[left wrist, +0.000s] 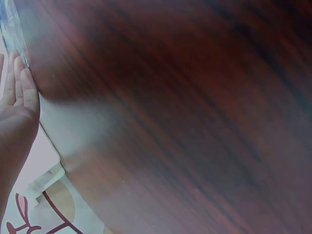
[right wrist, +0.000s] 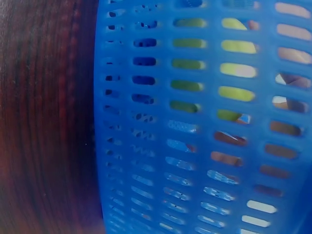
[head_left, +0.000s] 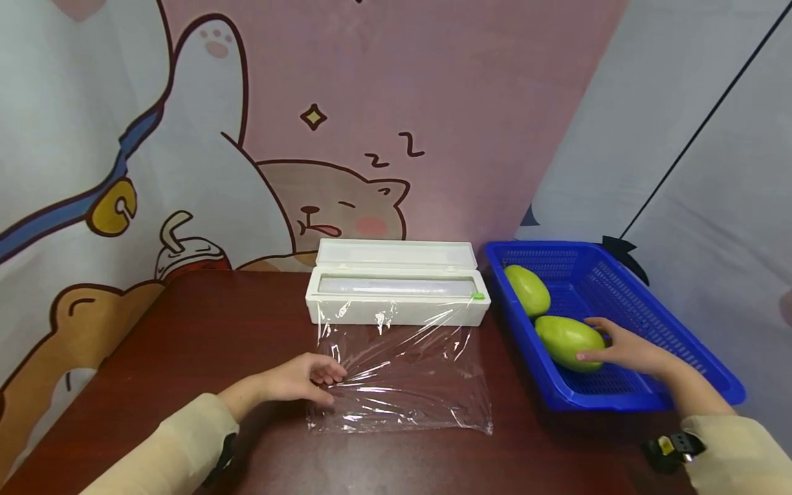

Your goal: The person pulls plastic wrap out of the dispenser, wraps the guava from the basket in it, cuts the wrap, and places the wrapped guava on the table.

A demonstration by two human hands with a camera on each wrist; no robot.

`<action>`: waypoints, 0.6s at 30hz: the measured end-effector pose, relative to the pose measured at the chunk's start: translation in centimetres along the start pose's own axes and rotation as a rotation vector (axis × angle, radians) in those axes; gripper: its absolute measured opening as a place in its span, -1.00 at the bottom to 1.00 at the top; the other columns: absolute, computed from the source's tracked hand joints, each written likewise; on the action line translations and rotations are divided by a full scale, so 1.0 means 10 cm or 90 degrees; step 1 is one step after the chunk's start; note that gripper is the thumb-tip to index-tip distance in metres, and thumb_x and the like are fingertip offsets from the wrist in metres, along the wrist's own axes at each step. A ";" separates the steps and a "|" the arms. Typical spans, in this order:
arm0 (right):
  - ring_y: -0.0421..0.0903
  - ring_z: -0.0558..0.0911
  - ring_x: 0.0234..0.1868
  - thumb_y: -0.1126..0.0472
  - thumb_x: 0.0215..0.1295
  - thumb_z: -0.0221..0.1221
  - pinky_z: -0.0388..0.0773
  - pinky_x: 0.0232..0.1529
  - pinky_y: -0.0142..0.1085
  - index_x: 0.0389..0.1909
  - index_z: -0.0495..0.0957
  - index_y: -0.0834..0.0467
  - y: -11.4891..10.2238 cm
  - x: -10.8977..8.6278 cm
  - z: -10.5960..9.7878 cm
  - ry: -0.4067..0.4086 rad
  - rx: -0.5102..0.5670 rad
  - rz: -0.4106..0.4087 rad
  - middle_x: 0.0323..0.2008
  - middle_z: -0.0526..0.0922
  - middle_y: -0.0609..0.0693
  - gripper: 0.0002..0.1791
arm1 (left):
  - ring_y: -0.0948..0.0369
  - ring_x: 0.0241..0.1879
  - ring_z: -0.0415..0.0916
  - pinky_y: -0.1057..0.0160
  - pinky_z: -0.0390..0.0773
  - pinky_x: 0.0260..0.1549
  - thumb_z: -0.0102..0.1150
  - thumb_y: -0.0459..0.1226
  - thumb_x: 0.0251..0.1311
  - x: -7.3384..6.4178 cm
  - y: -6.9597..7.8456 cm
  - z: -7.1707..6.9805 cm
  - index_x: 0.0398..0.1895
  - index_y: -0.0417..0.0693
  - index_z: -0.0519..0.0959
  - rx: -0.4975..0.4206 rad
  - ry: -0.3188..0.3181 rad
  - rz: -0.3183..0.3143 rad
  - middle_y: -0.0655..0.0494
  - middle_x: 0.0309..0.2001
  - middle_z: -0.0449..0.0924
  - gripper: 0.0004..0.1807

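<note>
Clear plastic wrap (head_left: pixel 414 392) spreads over the table from a white wrap dispenser (head_left: pixel 396 309), with creases running toward my left hand. That left hand (head_left: pixel 306 378) is at the wrap's left edge, fingers loosely bent; whether the fingertips touch the film cannot be told. In the left wrist view, the left hand (left wrist: pixel 19 97) shows extended fingers beside the film. Inside the blue basket (head_left: pixel 532 364), my right hand (head_left: pixel 625 349) holds the right end of a green mango (head_left: pixel 566 342) between thumb and fingers. A second mango (head_left: pixel 529 290) lies behind it.
The dispenser's lid (head_left: pixel 396 254) stands raised at the back, and a green slider (head_left: pixel 478 295) is at its right end. The basket's slotted wall (right wrist: pixel 195 117) fills much of the right wrist view. A cartoon-printed cloth (head_left: pixel 464 124) hangs behind the dark wooden table (head_left: pixel 204 330).
</note>
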State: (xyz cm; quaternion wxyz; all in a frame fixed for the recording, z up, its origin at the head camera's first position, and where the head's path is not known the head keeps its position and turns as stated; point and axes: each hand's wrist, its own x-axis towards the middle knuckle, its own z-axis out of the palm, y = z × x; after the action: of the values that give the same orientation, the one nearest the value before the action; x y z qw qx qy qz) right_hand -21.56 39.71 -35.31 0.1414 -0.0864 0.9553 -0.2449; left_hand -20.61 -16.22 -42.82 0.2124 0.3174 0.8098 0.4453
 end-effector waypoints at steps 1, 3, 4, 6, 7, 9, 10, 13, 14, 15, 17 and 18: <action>0.35 0.44 0.02 -0.03 0.18 0.21 0.52 -0.15 -0.01 0.29 -0.05 0.54 0.00 0.00 0.00 0.000 0.000 0.001 0.10 0.26 0.57 -0.03 | 0.18 -0.15 0.49 0.35 0.50 -0.11 0.33 -0.29 -0.01 0.00 0.00 0.00 -0.01 -0.34 0.50 -0.001 0.000 -0.001 -0.15 -0.10 0.59 -0.53; 0.31 0.46 -0.01 -0.03 0.17 0.22 0.51 -0.16 -0.04 0.29 -0.05 0.55 0.01 0.01 0.01 0.001 -0.003 0.002 0.09 0.28 0.56 -0.02 | 0.18 -0.15 0.49 0.36 0.50 -0.11 0.33 -0.29 -0.01 0.01 0.00 0.00 -0.01 -0.35 0.50 -0.005 0.000 -0.003 -0.16 -0.11 0.59 -0.52; 0.29 0.47 -0.02 -0.03 0.17 0.22 0.51 -0.17 -0.05 0.29 -0.06 0.55 0.01 0.02 0.02 0.002 -0.004 0.002 0.08 0.29 0.56 -0.02 | 0.17 -0.15 0.49 0.36 0.50 -0.11 0.33 -0.30 -0.01 0.01 0.00 0.00 -0.01 -0.35 0.50 -0.008 0.000 -0.004 -0.16 -0.11 0.59 -0.52; 0.26 0.48 -0.04 -0.03 0.17 0.23 0.50 -0.18 -0.08 0.29 -0.06 0.56 0.02 0.04 0.03 0.004 -0.004 0.003 0.07 0.31 0.55 -0.01 | 0.16 -0.15 0.49 0.36 0.49 -0.11 0.33 -0.30 -0.01 0.01 0.00 0.00 -0.01 -0.36 0.50 -0.012 0.001 -0.006 -0.17 -0.10 0.58 -0.52; 0.25 0.49 -0.04 -0.03 0.16 0.23 0.50 -0.18 -0.09 0.28 -0.06 0.57 0.02 0.05 0.03 0.006 -0.004 0.003 0.06 0.32 0.54 -0.01 | 0.16 -0.14 0.49 0.36 0.50 -0.10 0.32 -0.30 -0.01 0.01 0.00 0.00 -0.01 -0.36 0.49 -0.013 0.002 -0.006 -0.17 -0.10 0.58 -0.52; 0.23 0.49 -0.05 -0.02 0.16 0.23 0.50 -0.19 -0.11 0.28 -0.06 0.57 0.03 0.07 0.05 0.009 -0.002 0.004 0.04 0.34 0.52 -0.02 | 0.15 -0.14 0.49 0.36 0.50 -0.10 0.32 -0.30 -0.01 0.01 -0.01 0.00 -0.01 -0.37 0.49 -0.014 0.002 -0.006 -0.18 -0.10 0.58 -0.52; 0.22 0.50 -0.06 -0.01 0.16 0.24 0.50 -0.19 -0.11 0.27 -0.05 0.58 0.03 0.08 0.06 0.012 -0.002 0.002 0.03 0.36 0.52 -0.02 | 0.14 -0.14 0.49 0.36 0.50 -0.10 0.32 -0.30 0.00 0.01 -0.01 0.00 -0.01 -0.36 0.49 -0.014 0.001 -0.007 -0.18 -0.10 0.58 -0.52; 0.18 0.51 -0.09 0.00 0.14 0.25 0.50 -0.22 -0.14 0.25 0.00 0.58 0.04 0.10 0.07 0.025 -0.008 0.002 0.00 0.41 0.48 -0.04 | 0.14 -0.13 0.50 0.37 0.50 -0.09 0.32 -0.30 0.01 0.01 -0.01 0.00 0.00 -0.36 0.49 -0.016 -0.001 -0.007 -0.19 -0.09 0.58 -0.53; 0.17 0.52 -0.10 -0.01 0.14 0.26 0.49 -0.23 -0.16 0.25 0.02 0.57 0.05 0.10 0.07 0.030 -0.012 0.003 -0.01 0.42 0.47 -0.05 | 0.14 -0.13 0.50 0.37 0.50 -0.09 0.31 -0.30 0.01 0.02 -0.01 0.00 0.00 -0.36 0.49 -0.015 -0.002 -0.007 -0.18 -0.09 0.58 -0.53; 0.16 0.52 -0.11 -0.01 0.12 0.27 0.49 -0.24 -0.17 0.25 0.04 0.57 0.05 0.10 0.07 0.035 -0.016 0.005 -0.02 0.44 0.45 -0.05 | 0.14 -0.13 0.50 0.37 0.50 -0.09 0.31 -0.30 0.02 0.02 -0.01 0.00 0.00 -0.36 0.49 -0.015 -0.002 -0.007 -0.18 -0.09 0.58 -0.53; 0.14 0.53 -0.13 -0.03 0.11 0.27 0.47 -0.27 -0.19 0.23 0.08 0.55 0.06 0.11 0.08 0.046 -0.023 0.005 -0.04 0.46 0.43 -0.06 | 0.14 -0.13 0.50 0.36 0.50 -0.09 0.32 -0.30 0.02 0.02 -0.01 0.00 0.00 -0.36 0.49 -0.016 -0.002 -0.008 -0.18 -0.10 0.58 -0.53; 0.13 0.53 -0.14 -0.04 0.10 0.28 0.47 -0.28 -0.20 0.23 0.10 0.55 0.06 0.11 0.08 0.050 -0.025 0.005 -0.04 0.47 0.42 -0.07 | 0.15 -0.14 0.50 0.36 0.51 -0.09 0.32 -0.30 0.02 0.02 -0.01 0.00 0.00 -0.36 0.49 -0.014 -0.002 -0.008 -0.18 -0.10 0.59 -0.53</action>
State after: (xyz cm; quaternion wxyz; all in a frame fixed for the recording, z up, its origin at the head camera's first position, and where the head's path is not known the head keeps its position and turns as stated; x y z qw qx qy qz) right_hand -22.41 39.65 -36.50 0.1032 -0.0754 0.9650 -0.2290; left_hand -20.78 -16.09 -42.90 0.2199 0.3104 0.8067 0.4523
